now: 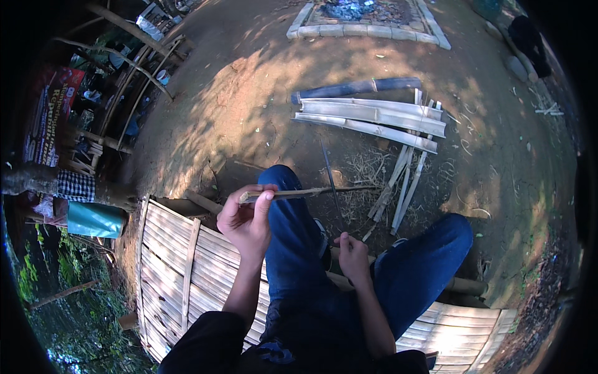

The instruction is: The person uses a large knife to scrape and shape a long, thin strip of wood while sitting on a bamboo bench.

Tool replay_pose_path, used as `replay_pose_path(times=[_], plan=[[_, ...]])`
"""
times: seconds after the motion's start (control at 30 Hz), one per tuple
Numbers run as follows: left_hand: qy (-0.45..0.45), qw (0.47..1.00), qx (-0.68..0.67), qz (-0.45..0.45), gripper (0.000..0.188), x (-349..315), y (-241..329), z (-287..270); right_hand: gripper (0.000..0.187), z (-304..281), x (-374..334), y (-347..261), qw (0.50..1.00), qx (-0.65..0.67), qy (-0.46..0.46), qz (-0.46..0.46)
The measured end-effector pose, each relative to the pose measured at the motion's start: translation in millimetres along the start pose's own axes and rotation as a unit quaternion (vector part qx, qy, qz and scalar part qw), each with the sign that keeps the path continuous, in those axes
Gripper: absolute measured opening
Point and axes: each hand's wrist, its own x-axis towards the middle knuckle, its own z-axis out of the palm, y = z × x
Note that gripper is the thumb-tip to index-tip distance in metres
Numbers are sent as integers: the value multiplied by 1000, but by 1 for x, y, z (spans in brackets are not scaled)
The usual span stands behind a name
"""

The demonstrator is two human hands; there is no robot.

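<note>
My left hand (247,219) pinches one end of a thin bamboo strip (293,194) between thumb and fingers. The strip stretches out level to the right, in front of my knees. Closed low between my legs, my right hand (352,257) grips a long, narrow, dark-bladed knife (327,163); its handle is hidden in the fist. The blade points away from me and crosses the strip toward its right part. Whether the edge touches the strip, I cannot tell.
Split bamboo pieces (374,115) and a dark bamboo length (355,89) lie ahead on the soil. Narrow strips (405,181) and shavings (361,169) are nearer. I sit on a bamboo-slat bench (168,249). Beyond is a brick-edged fire pit (367,30).
</note>
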Motion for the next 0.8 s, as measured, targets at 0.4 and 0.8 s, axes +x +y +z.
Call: replay_pose_path(times=[0.4,0.8], plan=[[-151,986,34,56,13,-1,23,13,60,2,-22,-48,970,233,-63,-18],[-235,966,-19,104,12,-2,27,13,69,-15,-33,-64,975,214,-56,-37]])
